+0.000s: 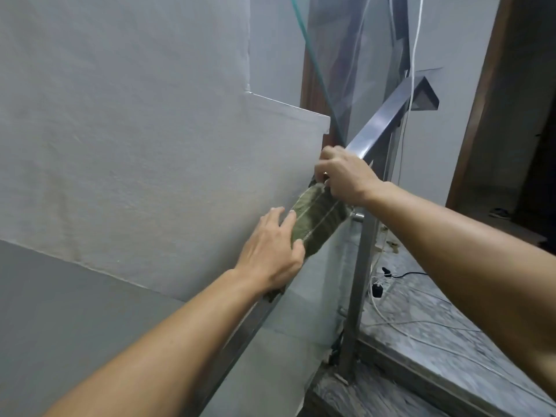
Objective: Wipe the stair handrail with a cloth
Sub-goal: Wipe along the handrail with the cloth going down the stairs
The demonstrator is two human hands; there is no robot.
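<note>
2 hands (left (272, 252), right (346, 176)) press cloth (319, 219) around handrail (382, 117).

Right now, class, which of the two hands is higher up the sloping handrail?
The right hand, gripping the upper end of the green cloth where bare handrail begins. The left hand holds the cloth's lower end, farther down the rail.

Grey wall (120, 130), glass panel (346, 70), white cable (416, 40), marble landing (436, 341), black plug (377, 290)

No readable text, label, brand, number or sign shows on anything in view.
</note>
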